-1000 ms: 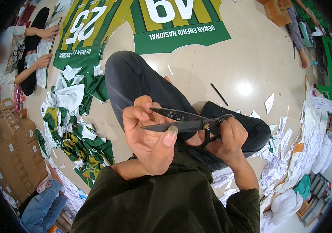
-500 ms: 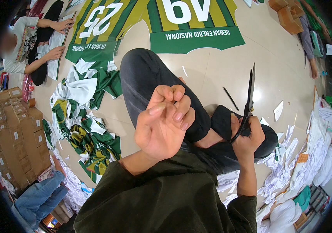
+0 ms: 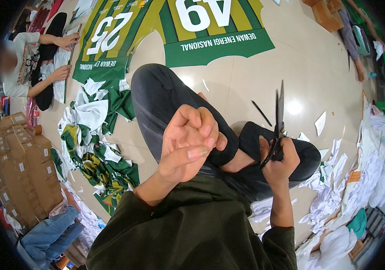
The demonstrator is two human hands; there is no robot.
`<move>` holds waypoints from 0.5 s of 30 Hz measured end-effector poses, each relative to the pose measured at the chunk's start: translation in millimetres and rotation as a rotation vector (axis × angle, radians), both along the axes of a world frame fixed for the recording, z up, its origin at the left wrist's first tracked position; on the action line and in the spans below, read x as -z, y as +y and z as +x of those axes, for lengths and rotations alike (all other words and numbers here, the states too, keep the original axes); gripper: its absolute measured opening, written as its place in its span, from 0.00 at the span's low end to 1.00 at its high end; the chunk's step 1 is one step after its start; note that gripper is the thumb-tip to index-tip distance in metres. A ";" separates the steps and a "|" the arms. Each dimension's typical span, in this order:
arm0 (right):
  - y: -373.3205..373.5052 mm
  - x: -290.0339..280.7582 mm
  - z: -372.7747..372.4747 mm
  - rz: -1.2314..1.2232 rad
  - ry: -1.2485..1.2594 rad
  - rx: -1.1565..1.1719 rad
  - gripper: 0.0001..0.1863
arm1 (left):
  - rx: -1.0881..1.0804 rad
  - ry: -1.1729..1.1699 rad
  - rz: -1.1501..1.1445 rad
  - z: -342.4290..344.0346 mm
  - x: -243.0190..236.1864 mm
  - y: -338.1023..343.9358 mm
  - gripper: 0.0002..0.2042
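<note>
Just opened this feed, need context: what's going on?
A seated person has black scissors in the right hand, blades pointing forward. The left hand is raised with curled fingers, nothing visible in it. Green and olive shirt pieces lie on the floor ahead, with a heap of cloth scraps to the person's left.

Black scissors (image 3: 279,112); far jerseys (image 3: 215,38) green with olive stripes and white numerals; left scraps (image 3: 92,164) green, white and olive; right scraps (image 3: 325,180) white; floor (image 3: 242,81) beige.
</note>
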State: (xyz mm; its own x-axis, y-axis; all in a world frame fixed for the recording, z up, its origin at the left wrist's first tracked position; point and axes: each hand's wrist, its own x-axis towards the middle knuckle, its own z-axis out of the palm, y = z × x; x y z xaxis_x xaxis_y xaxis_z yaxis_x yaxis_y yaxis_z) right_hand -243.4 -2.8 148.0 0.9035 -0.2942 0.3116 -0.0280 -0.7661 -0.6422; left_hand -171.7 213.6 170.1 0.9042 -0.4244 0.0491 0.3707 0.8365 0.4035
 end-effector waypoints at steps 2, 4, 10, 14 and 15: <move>2.2 -2.2 -2.1 -0.020 -0.007 -0.031 0.18 | 0.017 -0.049 0.020 1.1 1.2 -3.7 0.18; 4.4 -2.9 -4.2 -0.049 -0.016 -0.074 0.18 | 0.009 -0.029 0.009 0.7 -1.3 -7.0 0.18; 3.5 1.1 -6.6 -0.087 -0.123 -0.250 0.26 | -0.068 -0.123 0.051 -2.9 -6.3 -15.7 0.22; 1.5 6.2 -6.9 -0.093 -0.150 -0.275 0.29 | -0.183 -0.362 0.228 -5.3 3.6 -18.3 0.27; 0.8 8.1 -7.3 -0.101 -0.157 -0.277 0.29 | -0.187 -0.397 0.236 -4.2 6.8 -17.9 0.27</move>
State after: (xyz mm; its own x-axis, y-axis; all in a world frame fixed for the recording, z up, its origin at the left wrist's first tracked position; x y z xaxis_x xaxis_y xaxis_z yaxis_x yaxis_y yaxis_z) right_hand -250.7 -2.0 140.0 0.8837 -0.0044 0.4680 0.2836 -0.7904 -0.5430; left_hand -175.9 195.7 163.4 0.8970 -0.2975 0.3270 0.0026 0.7432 0.6690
